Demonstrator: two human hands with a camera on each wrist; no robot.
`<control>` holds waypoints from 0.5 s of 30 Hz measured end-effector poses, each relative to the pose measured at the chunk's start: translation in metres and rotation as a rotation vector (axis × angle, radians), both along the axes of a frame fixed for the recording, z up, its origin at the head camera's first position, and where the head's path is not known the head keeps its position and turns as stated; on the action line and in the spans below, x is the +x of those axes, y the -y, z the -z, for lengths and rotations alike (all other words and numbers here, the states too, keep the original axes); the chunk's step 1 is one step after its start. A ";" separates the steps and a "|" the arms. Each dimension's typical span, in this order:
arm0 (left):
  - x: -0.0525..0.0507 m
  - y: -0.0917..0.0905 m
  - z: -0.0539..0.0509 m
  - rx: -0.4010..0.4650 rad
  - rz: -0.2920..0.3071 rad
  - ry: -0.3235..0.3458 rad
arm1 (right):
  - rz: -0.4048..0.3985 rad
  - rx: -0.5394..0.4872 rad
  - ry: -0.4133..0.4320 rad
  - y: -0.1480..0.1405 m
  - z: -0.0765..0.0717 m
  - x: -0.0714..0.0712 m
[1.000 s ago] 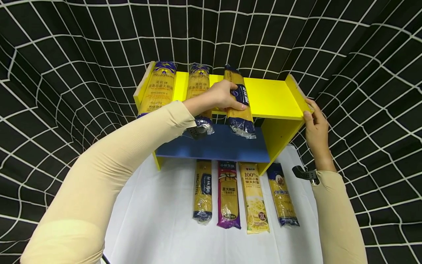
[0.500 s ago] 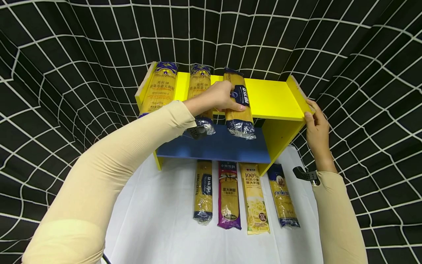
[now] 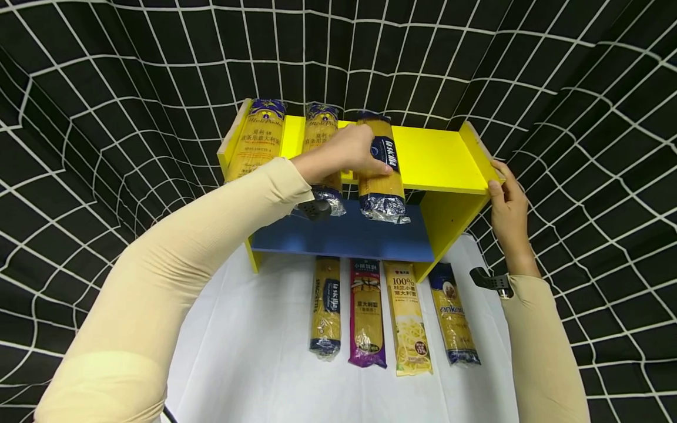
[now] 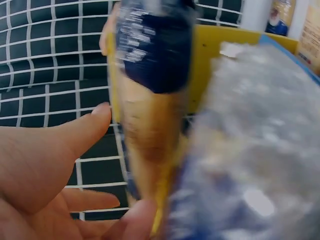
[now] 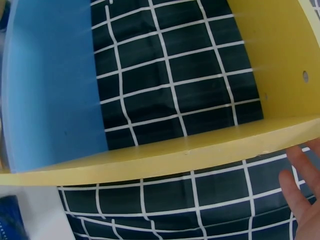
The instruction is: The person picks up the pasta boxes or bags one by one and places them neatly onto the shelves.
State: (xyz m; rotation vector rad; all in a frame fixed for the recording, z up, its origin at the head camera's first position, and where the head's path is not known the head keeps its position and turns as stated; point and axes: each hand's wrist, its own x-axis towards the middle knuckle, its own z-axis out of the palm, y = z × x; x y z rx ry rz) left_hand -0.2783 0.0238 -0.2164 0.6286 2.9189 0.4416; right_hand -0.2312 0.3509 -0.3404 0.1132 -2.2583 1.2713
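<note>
My left hand (image 3: 351,154) lies over a La Sicilia spaghetti pack (image 3: 382,194) on the yellow top shelf, its thumb across the dark label. In the left wrist view the thumb (image 4: 85,131) is stretched out and stands a little apart from the blurred pack (image 4: 155,55); the fingers are partly hidden. At the shelf unit's right side, my right hand (image 3: 510,205) holds the front corner of the yellow side panel (image 3: 476,150), thumb in front and forefinger over the edge. The right wrist view shows fingertips (image 5: 302,162) against the outside of that panel.
Two MoliPasta packs, one (image 3: 259,138) at the left end and another (image 3: 319,126) beside my left hand, lie on the top shelf. A blue shelf (image 3: 344,232) sits below. Several pasta packs, including a purple-edged one (image 3: 367,311), lie on the white cloth (image 3: 254,352).
The La Sicilia pack under my left hand has shifted slightly left and turned straighter on the shelf. My left hand moved slightly with it. The right hand stays at the side panel.
</note>
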 end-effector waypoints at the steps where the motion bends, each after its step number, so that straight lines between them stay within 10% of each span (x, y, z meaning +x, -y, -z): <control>1: 0.001 0.001 -0.004 0.006 -0.004 -0.010 | 0.000 0.000 0.001 0.000 0.001 0.000; 9: 0.023 0.021 -0.043 0.324 0.059 -0.084 | 0.003 0.010 -0.011 0.002 0.001 0.000; 15: 0.058 0.041 -0.043 0.654 0.211 -0.178 | 0.005 -0.007 -0.019 0.001 0.000 0.001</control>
